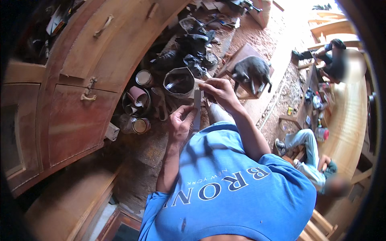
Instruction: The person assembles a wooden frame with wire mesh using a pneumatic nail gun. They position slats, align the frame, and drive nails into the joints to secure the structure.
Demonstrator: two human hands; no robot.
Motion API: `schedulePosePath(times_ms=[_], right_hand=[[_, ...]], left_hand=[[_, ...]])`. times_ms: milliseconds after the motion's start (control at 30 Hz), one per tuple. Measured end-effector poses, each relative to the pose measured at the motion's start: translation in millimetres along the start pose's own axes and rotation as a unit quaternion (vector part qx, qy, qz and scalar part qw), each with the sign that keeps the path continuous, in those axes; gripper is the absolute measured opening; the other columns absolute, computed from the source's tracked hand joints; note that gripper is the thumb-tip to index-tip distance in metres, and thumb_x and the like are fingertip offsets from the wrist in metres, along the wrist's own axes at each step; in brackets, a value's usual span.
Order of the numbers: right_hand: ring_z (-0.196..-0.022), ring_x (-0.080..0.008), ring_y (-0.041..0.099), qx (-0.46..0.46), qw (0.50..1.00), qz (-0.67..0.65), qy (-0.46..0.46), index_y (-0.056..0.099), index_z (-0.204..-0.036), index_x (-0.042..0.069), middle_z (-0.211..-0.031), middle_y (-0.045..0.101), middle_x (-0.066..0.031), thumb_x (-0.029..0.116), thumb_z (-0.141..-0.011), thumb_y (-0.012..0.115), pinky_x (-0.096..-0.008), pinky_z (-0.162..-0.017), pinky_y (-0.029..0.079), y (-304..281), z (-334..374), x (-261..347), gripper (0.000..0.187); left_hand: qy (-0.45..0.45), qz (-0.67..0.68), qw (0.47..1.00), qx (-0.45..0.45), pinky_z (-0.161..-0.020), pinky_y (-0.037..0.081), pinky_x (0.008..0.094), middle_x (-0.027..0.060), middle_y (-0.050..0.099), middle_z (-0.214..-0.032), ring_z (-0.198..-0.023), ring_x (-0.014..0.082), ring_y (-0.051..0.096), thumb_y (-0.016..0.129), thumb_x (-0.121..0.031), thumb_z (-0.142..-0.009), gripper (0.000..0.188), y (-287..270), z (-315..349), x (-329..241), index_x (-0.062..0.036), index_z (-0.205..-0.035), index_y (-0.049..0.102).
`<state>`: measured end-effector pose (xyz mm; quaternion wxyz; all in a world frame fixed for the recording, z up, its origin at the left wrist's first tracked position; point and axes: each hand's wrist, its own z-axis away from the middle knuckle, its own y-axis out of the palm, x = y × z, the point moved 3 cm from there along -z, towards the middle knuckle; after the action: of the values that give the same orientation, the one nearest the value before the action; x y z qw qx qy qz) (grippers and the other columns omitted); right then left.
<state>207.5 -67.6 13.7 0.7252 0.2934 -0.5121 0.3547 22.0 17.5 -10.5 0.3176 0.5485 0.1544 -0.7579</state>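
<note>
The left hand curls its fingers around the lower end of a narrow grey strip, while the right hand pinches the strip's upper end, so it stands upright between them above the blue shirt. Just beyond sit round tins, a dark bucket and a wooden cabinet. A grey cat stands on a board further off.

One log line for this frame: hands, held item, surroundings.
left hand: holds strip's lower end | right hand: pinches top of grey strip | nearby: tins, wooden cabinet, grey cat
</note>
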Motion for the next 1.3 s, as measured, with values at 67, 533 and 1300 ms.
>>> schedulePosePath(times_ms=[67,533,1300], right_hand=[[-0.061,-0.0042,0.056,-0.042,0.996,-0.06,0.043,0.075,-0.107,0.001,-0.075,0.064,0.0026,0.03,-0.104,0.066,-0.0212,-0.053,0.042,-19,23,-23,0.03],[-0.067,-0.005,0.055,-0.244,0.962,-0.108,0.05,0.079,-0.091,0.003,-0.074,0.067,0.0009,0.028,-0.092,0.079,-0.0259,-0.058,0.042,-174,176,-108,0.025],[-0.062,-0.0062,0.062,-0.403,0.858,-0.308,0.081,0.074,-0.105,-0.001,-0.083,0.075,-0.0056,0.023,-0.105,0.063,-0.0221,-0.057,0.049,-570,354,-177,0.027]], left_hand=[[0.015,-0.001,1.0,0.01,-0.073,0.046,0.0246,-0.0016,0.068,-0.086,-0.08,0.0051,0.056,0.076,-0.021,-0.096,0.021,10,8,22,-0.0011,-0.102,0.074],[-0.013,-0.159,0.949,0.27,-0.068,0.051,0.0256,-0.001,0.067,-0.084,-0.076,0.0067,0.06,0.071,-0.022,-0.101,0.021,198,-10,84,-0.0008,-0.101,0.07],[-0.28,-0.001,0.907,0.315,-0.041,0.041,0.0234,0.0029,0.064,-0.07,-0.051,0.0098,0.056,0.063,-0.046,-0.103,0.043,699,-84,139,-0.0045,-0.092,0.066]])
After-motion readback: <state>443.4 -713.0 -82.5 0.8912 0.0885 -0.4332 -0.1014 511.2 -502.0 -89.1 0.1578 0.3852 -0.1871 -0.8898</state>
